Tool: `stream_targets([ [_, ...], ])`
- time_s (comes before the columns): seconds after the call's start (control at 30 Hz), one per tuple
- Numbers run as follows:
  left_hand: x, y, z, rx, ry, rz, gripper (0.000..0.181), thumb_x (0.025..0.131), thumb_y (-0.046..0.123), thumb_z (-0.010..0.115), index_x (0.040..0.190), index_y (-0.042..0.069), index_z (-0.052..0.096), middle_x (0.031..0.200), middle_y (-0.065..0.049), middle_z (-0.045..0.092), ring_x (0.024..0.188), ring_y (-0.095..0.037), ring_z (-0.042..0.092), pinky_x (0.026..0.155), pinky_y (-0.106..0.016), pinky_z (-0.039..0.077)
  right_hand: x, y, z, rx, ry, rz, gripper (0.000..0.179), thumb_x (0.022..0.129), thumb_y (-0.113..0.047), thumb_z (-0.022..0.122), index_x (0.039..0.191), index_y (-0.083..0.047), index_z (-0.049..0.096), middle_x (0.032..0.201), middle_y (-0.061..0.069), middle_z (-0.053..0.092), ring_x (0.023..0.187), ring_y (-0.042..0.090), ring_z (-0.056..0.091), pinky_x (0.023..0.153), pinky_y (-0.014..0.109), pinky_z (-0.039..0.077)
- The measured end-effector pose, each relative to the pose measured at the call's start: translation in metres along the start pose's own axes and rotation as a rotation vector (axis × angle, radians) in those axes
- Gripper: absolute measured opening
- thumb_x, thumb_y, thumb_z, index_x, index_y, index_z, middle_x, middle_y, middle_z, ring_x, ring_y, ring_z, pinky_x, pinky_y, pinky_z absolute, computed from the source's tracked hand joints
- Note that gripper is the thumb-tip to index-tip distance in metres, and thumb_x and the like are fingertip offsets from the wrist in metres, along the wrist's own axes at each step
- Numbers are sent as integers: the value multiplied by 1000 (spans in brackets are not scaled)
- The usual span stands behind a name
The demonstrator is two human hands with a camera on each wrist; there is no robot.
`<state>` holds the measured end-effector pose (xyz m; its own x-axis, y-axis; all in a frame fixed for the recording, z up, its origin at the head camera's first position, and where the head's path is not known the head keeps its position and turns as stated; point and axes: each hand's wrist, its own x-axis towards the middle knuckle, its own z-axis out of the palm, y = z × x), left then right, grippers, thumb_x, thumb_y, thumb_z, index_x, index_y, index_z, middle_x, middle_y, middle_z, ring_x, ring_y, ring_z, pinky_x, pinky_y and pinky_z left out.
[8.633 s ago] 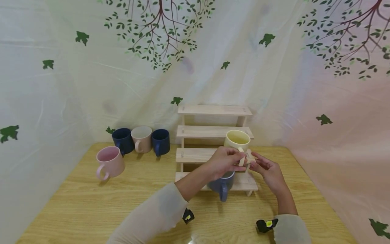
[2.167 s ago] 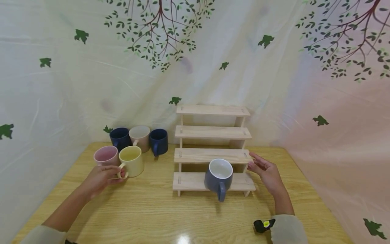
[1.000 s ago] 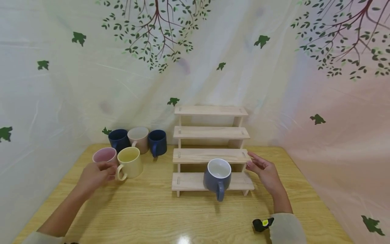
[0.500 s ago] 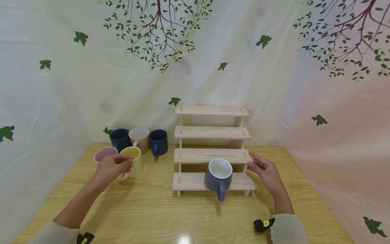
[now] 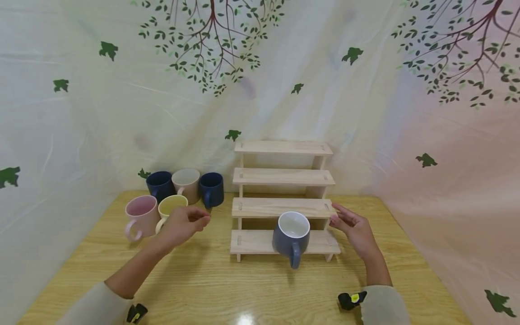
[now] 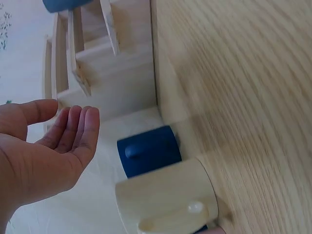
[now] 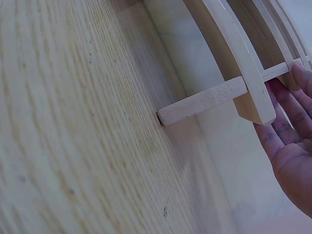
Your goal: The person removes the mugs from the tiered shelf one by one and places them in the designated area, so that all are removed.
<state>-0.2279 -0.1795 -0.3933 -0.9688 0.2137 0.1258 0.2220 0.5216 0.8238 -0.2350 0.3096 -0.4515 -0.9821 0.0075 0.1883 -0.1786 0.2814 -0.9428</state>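
My left hand point(image 5: 178, 228) is in the air, nothing in its loosely bent fingers, overlapping the yellow mug point(image 5: 169, 204) in the head view. In the left wrist view its fingertips point toward the stepped wooden rack point(image 6: 80, 53), away from that mug point(image 6: 165, 195). My right hand point(image 5: 353, 230) holds the right end of the four-tier wooden rack point(image 5: 280, 206) at its second-lowest step; the right wrist view has the thumb on the step's end, fingers behind the support. A grey-blue mug point(image 5: 290, 243) with white inside sits on the lowest step, handle forward.
Left of the rack, a pink mug point(image 5: 147, 220) stands beside the yellow one. Behind them are a navy mug point(image 5: 160, 184), a beige mug point(image 5: 188, 185) and another navy mug point(image 5: 212, 187). A leaf-printed curtain point(image 5: 260, 113) hangs at the wooden table's point(image 5: 227, 289) back.
The yellow mug went from the rack to the table beside the pink mug, where my left hand let it go. That hand has since moved right. My right hand stayed at the rack.
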Motion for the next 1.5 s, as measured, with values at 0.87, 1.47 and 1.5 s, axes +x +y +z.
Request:
stream_targets([
  [0.87,2,29,91,-167,-375,303,23,97,18,73,114,1,73,108,-9,74,99,-17,69,83,-29,59,-1,0,-3,-28,8,22,58,100,-36,66,151,-11,52,118,8,70,106,22,73,91,24,56],
  [1.47,-7,45,131,-373,-598,349,35,95,5,72,127,-7,66,122,-19,70,112,-25,69,89,-29,58,1,-2,0,5,0,20,58,100,-33,68,150,-9,52,113,3,72,100,11,73,97,40,55],
  [1.5,-7,46,132,-378,-606,339,35,95,5,73,128,-6,66,124,-20,69,113,-24,69,90,-29,58,1,-2,0,8,-1,21,58,100,-32,68,150,-9,52,112,2,72,100,11,73,97,41,55],
])
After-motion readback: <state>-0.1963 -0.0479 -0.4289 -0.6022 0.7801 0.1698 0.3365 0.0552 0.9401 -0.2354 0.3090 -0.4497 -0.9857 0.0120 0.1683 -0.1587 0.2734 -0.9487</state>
